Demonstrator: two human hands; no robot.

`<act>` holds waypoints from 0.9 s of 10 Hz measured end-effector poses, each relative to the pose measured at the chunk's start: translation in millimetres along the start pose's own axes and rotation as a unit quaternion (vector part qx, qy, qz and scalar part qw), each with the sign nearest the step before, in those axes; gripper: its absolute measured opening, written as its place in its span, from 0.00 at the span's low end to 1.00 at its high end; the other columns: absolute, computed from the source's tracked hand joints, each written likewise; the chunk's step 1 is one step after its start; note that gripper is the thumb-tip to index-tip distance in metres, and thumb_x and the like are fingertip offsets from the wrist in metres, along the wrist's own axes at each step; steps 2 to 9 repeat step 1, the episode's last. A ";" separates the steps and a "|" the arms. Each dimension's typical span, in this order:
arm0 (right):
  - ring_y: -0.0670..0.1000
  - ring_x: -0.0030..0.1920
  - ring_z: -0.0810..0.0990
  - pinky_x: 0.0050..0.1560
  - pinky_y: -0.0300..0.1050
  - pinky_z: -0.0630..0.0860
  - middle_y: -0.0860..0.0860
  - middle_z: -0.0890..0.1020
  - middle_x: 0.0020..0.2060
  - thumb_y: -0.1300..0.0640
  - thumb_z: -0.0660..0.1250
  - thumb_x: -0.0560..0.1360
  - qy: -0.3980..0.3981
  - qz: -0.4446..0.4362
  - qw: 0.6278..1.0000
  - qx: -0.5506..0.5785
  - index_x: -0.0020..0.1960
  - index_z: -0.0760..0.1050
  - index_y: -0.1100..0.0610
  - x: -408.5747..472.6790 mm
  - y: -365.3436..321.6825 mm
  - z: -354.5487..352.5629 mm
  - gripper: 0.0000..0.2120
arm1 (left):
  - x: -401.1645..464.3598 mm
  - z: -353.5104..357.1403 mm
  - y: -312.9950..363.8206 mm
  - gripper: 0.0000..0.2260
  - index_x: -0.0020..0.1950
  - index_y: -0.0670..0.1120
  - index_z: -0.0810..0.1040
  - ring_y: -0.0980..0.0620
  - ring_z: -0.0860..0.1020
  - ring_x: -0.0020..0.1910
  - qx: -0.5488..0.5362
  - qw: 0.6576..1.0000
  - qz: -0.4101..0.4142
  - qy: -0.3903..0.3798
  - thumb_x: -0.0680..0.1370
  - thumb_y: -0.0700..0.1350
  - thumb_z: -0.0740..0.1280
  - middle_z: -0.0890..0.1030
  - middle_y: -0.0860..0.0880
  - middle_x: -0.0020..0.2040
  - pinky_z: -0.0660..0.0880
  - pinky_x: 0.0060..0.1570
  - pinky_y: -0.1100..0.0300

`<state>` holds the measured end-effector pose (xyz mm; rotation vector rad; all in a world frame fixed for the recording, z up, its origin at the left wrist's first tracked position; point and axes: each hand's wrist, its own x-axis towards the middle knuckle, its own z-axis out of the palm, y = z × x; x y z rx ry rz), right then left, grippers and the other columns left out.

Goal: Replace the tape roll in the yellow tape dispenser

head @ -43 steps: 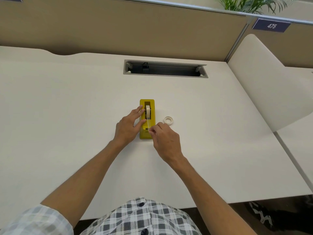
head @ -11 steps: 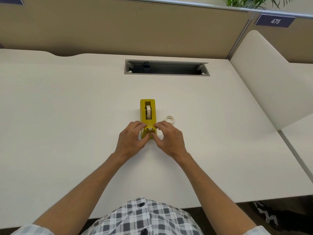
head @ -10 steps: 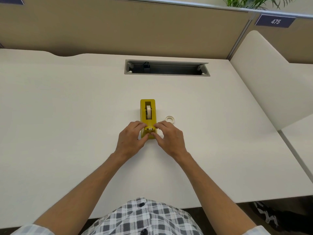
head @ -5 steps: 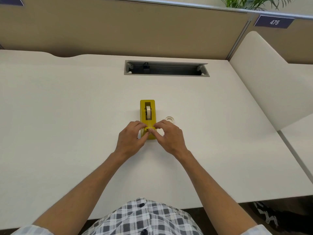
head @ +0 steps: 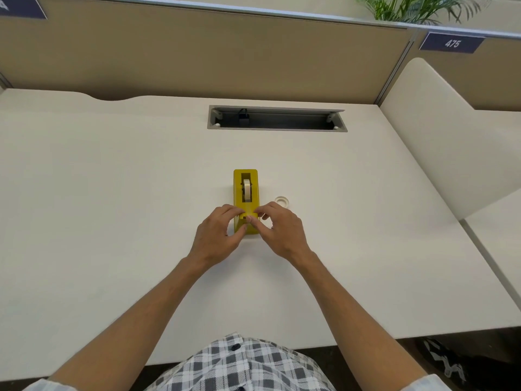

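The yellow tape dispenser [head: 245,180] lies lengthwise in the middle of the white desk [head: 112,193]. A pale tape roll [head: 247,189] stands in its slot. My left hand [head: 218,235] grips the dispenser's near end from the left with curled fingers and thumb. My right hand [head: 282,230] comes in from the right, its fingertips pinching the tape end at the cutter on the same near end. Both hands hide the cutter. A small white roll core [head: 282,201] lies flat on the desk just right of the dispenser.
A grey cable slot [head: 277,119] is recessed in the desk behind the dispenser. A beige partition [head: 197,52] runs along the back. A white side divider [head: 451,136] rises at the right.
My left hand has left the roll and come to the dispenser's near end beside my right hand. Over the last second both hands stay there, and my right fingers shift slightly.
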<state>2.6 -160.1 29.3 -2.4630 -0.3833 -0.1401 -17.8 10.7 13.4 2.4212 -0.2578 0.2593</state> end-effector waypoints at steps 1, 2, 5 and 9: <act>0.44 0.46 0.79 0.46 0.50 0.79 0.43 0.81 0.48 0.40 0.64 0.76 -0.005 0.007 1.000 0.002 0.55 0.79 0.49 0.6 -1.1 -4.8 0.16 | 0.5 -4.6 -0.4 0.17 0.63 0.46 0.77 0.50 0.78 0.58 -0.003 1.000 -0.007 -0.002 0.76 0.49 0.69 0.80 0.48 0.60 0.78 0.54 0.53; 0.44 0.46 0.79 0.46 0.50 0.79 0.43 0.81 0.48 0.40 0.64 0.76 -0.005 0.007 1.000 0.002 0.55 0.79 0.49 0.6 -1.1 -4.8 0.16 | 0.5 -4.6 -0.4 0.17 0.63 0.46 0.77 0.50 0.78 0.58 -0.003 1.000 -0.007 -0.002 0.76 0.49 0.69 0.80 0.48 0.60 0.78 0.54 0.53; 0.44 0.46 0.79 0.46 0.50 0.79 0.43 0.81 0.48 0.40 0.64 0.76 -0.005 0.007 1.000 0.002 0.55 0.79 0.49 0.6 -1.1 -4.8 0.16 | 0.5 -4.6 -0.4 0.17 0.63 0.46 0.77 0.50 0.78 0.58 -0.003 1.000 -0.007 -0.002 0.76 0.49 0.69 0.80 0.48 0.60 0.78 0.54 0.53; 0.44 0.46 0.79 0.46 0.50 0.79 0.43 0.81 0.48 0.40 0.64 0.76 -0.005 0.007 1.000 0.002 0.55 0.79 0.49 0.6 -1.1 -4.8 0.16 | 0.5 -4.6 -0.4 0.17 0.63 0.46 0.77 0.50 0.78 0.58 -0.003 1.000 -0.007 -0.002 0.76 0.49 0.69 0.80 0.48 0.60 0.78 0.54 0.53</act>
